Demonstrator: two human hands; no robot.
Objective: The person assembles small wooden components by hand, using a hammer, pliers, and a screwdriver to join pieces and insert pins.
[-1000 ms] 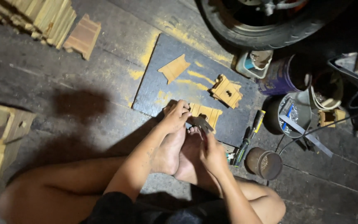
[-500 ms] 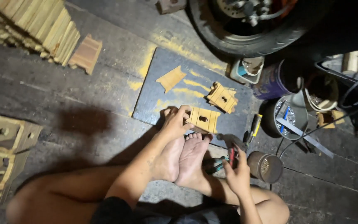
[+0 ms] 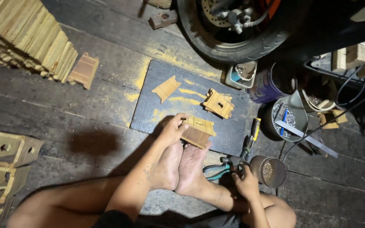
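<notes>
— What has the left hand [image 3: 173, 131] got?

— Its fingers are curled around the edge of a small wooden assembly [image 3: 197, 131], which rests on the dark board [image 3: 148, 114] just above the toes of both feet [image 3: 178, 166].

— And the right hand [image 3: 245, 182]?

— At about four o'clock from that piece, closed around something beside the teal-handled pliers [image 3: 218, 169] (whether it grips the pliers themselves, I cannot tell).

— Anything nearby?

— A round tin [image 3: 269, 171] at three o'clock of the right hand, touching or nearly so. A yellow-handled screwdriver [image 3: 252, 134] lies at twelve o'clock of it. A second wooden assembly [image 3: 218, 103] sits at one o'clock of the held one.
</notes>
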